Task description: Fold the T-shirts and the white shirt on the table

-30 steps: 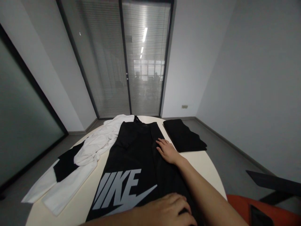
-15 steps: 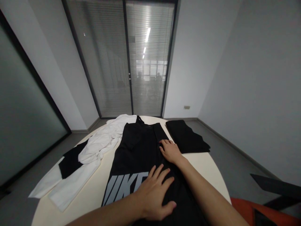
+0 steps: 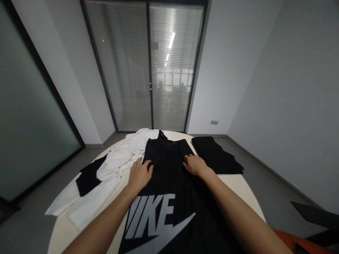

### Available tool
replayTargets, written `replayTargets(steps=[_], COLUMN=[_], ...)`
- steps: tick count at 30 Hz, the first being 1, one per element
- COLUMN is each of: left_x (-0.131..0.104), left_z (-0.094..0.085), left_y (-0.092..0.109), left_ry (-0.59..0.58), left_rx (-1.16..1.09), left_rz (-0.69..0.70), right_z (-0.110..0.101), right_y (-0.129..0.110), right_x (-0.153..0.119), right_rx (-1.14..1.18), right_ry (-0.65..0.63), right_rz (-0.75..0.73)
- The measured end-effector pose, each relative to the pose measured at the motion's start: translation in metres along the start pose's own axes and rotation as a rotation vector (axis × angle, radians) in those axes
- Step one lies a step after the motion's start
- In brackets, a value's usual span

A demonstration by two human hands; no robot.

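Note:
A black garment (image 3: 165, 176) with large grey NIKE lettering and a swoosh lies lengthwise on the round cream table (image 3: 249, 190). My left hand (image 3: 140, 174) rests at its left edge, fingers apart, thumb toward the cloth. On the upper right part of the garment lies my right hand (image 3: 194, 164), its fingers slightly bent and spread on a folded strip of cloth. Neither hand visibly grips anything.
White clothing (image 3: 116, 158) lies crumpled on the table's left side, with a black piece (image 3: 88, 176) on it. A folded black garment (image 3: 215, 155) is at the right. An orange chair (image 3: 293, 241) stands at the lower right. Glass doors are beyond.
My left hand has moved up and left, from over the lettering to the garment's left edge, uncovering the print. My right hand stays near the same spot on the cloth. The view has shifted slightly.

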State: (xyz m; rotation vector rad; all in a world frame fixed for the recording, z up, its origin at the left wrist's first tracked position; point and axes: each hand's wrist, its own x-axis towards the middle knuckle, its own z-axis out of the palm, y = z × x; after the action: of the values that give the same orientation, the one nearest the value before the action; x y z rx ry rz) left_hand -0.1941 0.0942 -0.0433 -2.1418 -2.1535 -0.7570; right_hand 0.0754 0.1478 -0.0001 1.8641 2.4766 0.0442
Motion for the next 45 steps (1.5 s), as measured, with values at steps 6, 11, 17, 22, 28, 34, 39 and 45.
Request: replayTargets(steps=[6,11,17,22,28,34,39,45], left_x=[0.014,0.021,0.020,0.017,0.012,0.015,0.021,0.022], left_z=[0.012,0.018,0.019,0.013,0.005,0.009,0.013,0.010], left_y=[-0.025,-0.029,-0.028,-0.016,-0.006,-0.016,-0.027,-0.024], left_ry=[-0.004,0.033,0.067,0.061,0.032,0.047,0.083,0.143], left_rx=[-0.089,-0.145,-0.233,-0.326,-0.359,-0.526,-0.647,-0.790], left_rz=[0.013,0.010,-0.001,-0.002,-0.020,-0.114,-0.162,-0.145], right_z=[-0.001,0.011,0.032,0.033,0.027,0.015,0.013,0.016], right_y=[-0.024,-0.031,-0.026,-0.024,-0.024,-0.044,-0.086,-0.129], right_x=[0.002,0.006,0.008,0.008,0.009,0.025,0.056,0.089], right_rx=[-0.023,-0.024,0.118,0.194,0.211,0.448,0.774,1.196], right_ry=[0.069,0.172,0.350,0.370,0.349,0.265,0.196,-0.086], right_rz=[0.098,0.163,0.154,0.105,-0.009,-0.193,-0.258,0.066])
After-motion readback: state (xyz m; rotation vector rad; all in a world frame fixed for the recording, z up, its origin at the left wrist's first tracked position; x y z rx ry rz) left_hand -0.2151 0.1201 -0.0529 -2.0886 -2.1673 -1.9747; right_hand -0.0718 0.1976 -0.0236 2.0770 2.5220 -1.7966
